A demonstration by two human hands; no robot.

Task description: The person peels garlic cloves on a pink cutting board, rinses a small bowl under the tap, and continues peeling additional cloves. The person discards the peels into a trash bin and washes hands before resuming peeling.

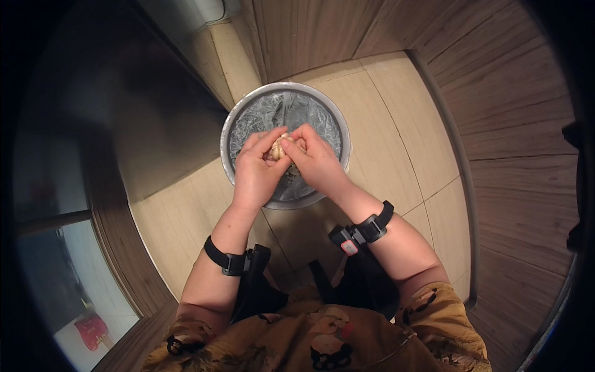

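Note:
A pale garlic bulb is held between both hands over a round metal-rimmed bin lined with clear plastic. My left hand cups the bulb from the left, fingers curled around its far side. My right hand pinches it from the right with the thumb and bent fingers. Part of the bulb is hidden by the fingers. Below the hands, some small pale bits show on the liner, partly covered by the hands.
The bin stands on beige floor tiles. Wood-grain cabinet fronts curve along the right and top. A dark glossy panel rises close to the bin on the left. A red packet bearing writing lies at the lower left.

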